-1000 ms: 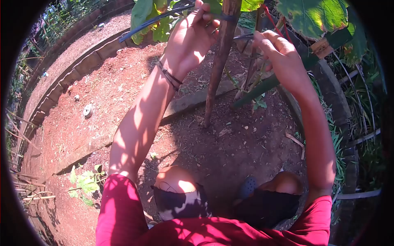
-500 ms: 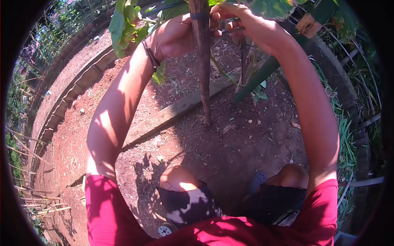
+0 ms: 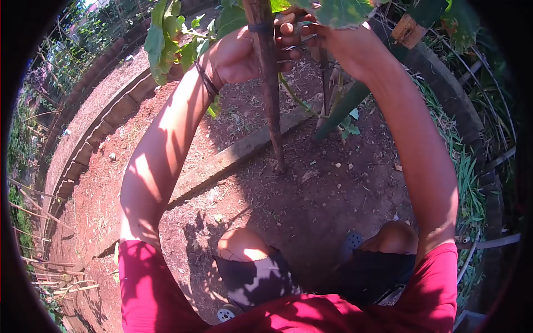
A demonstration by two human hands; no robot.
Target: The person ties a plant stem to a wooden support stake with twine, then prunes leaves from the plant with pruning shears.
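Up from the soil [image 3: 327,205] rises a wooden stake [image 3: 271,94], its foot apparently sunk for steadiness. The left hand [image 3: 234,58] curves behind it, seemingly so its fingers meet the right hand [image 3: 350,49] beyond; whether either grips anything, I cannot tell. A dark band [image 3: 262,26] encircles the stake, probably for binding.

At upper centre, the stake [image 3: 270,94] stands before a diagonal board [image 3: 222,165]. The left grip [image 3: 236,58] appears to pass behind the stake; the right grip [image 3: 351,51] lies right of it, partly behind a leaf [image 3: 344,12]. Edging [image 3: 120,110] curves through upper left.
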